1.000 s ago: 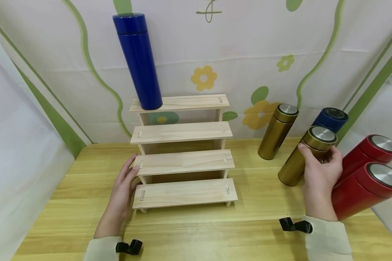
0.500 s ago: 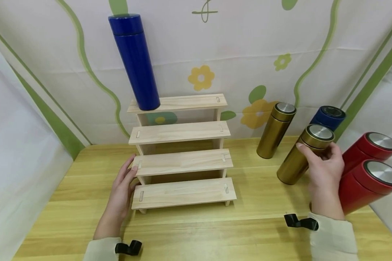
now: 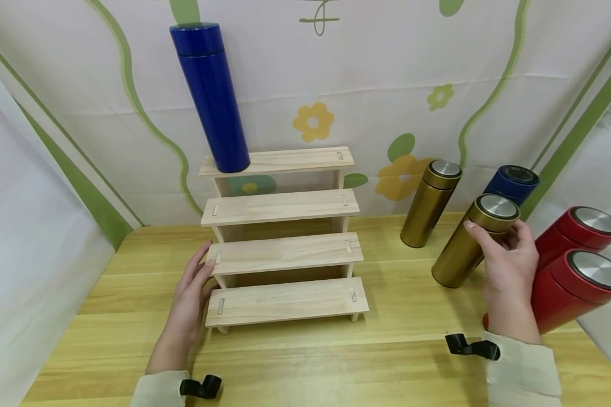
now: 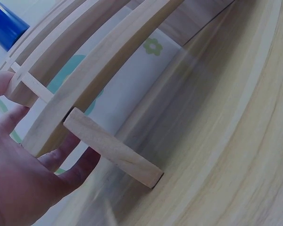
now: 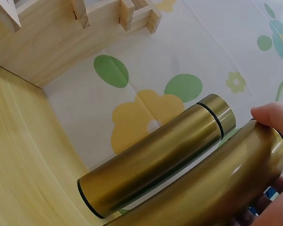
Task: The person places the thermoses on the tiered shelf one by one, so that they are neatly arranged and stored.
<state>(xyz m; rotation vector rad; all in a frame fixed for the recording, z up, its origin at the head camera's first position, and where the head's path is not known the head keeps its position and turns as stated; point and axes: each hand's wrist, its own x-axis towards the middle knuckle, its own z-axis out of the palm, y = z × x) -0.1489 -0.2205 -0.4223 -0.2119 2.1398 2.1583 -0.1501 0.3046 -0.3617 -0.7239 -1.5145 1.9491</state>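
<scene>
My right hand [image 3: 509, 265] grips a gold thermos flask [image 3: 458, 255] just below its silver-topped lid, thumb on the near side and fingers curled behind. That flask stands on the table, with a second gold thermos [image 3: 422, 217] behind it to the left. My left hand [image 3: 187, 288] holds the left end of a stepped wooden display rack [image 3: 285, 251]. In the left wrist view its thumb lies at a step's end, and the other fingers reach around behind the boards [image 4: 104, 66]. A tall blue thermos [image 3: 216, 107] stands at the left of the rack's top step.
Two red thermoses [image 3: 565, 294] stand close on the right of my right hand. A darker blue thermos [image 3: 506, 183] is partly hidden behind the held flask. Behind the wooden table [image 3: 336, 367] hangs a white cloth [image 3: 366, 68] with flowers and green lines.
My right hand and forearm have shifted slightly right around the gold thermos, which stays in its spot. The head view has turned a little; my left hand keeps its place on the rack.
</scene>
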